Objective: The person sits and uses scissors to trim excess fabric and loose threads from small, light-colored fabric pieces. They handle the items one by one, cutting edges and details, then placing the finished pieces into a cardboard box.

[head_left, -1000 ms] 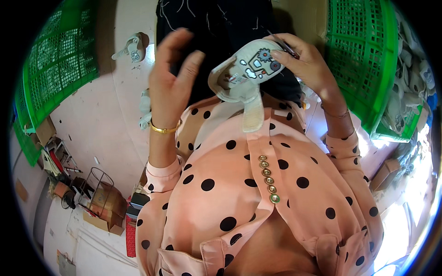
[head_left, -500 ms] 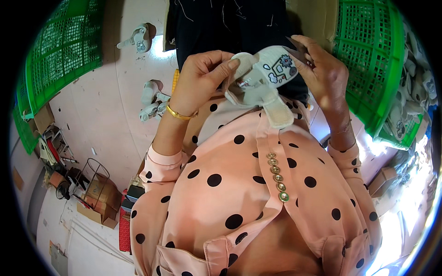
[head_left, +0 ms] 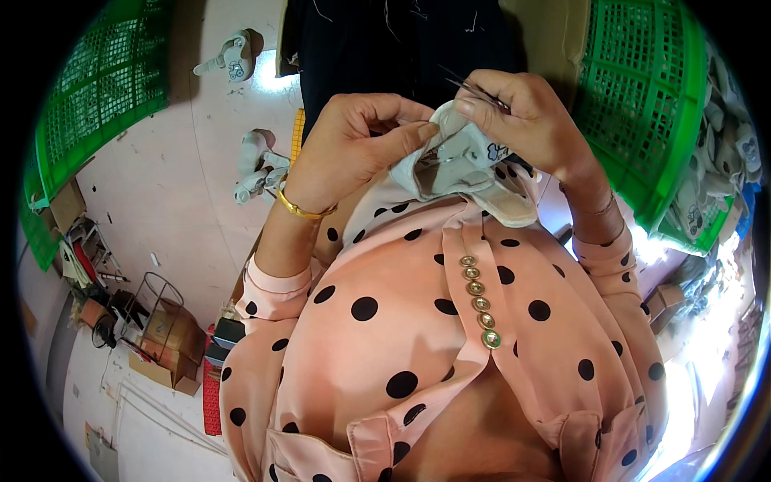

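Small pale-grey shoe upper (head_left: 462,165), printed patch, cream sole, possibly threaded.

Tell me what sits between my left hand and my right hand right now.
In the head view, a small pale grey fabric shoe piece sits between them, pinched by the left hand and the right hand.

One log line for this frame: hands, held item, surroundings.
left hand: pinching grey fabric piece | right hand: gripping its top, thin needle-like tool in fingers | green crates both sides | similar pieces on floor
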Demonstrator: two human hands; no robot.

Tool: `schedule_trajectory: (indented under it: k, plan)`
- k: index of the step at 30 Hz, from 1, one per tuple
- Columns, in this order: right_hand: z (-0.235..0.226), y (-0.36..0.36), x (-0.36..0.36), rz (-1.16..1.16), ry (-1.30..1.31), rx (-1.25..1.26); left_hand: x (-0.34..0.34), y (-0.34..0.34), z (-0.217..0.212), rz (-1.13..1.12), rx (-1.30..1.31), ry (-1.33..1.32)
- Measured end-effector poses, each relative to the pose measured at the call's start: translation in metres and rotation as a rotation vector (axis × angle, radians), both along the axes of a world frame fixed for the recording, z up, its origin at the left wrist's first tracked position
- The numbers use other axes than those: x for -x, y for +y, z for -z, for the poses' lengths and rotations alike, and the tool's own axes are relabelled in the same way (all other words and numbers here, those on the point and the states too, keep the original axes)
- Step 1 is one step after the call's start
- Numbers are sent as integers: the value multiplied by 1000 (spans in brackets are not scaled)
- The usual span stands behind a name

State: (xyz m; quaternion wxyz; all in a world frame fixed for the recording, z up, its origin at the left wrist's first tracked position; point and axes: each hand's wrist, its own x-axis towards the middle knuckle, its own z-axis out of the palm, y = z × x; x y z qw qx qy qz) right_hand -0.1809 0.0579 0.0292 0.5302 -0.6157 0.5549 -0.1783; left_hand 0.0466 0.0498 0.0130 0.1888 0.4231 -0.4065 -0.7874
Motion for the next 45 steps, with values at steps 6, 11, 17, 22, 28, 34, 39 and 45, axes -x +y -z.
schedule_trajectory:
  k: [6,11,17,22,28,34,39,45]
  plan:
    - [5,10,-3,13,-123,-42,-1,-6,-1,31,-162,52]
    - [1,20,7,-57,216,480,-1,2,8,-93,-288,151]
    - [-9,19,11,-261,585,797,-5,1,8,-115,-347,238]
    - [-5,17,9,-272,623,847,-2,3,7,-129,-336,226]
    - [-5,15,8,-272,618,852,2,6,6,-147,-290,111]
    - [-4,16,10,-288,609,826,2,7,8,-149,-298,140]
    - [-3,14,9,-295,606,831,2,7,8,-160,-307,116]
    - [-4,13,7,-312,577,807,1,9,10,-179,-310,145]
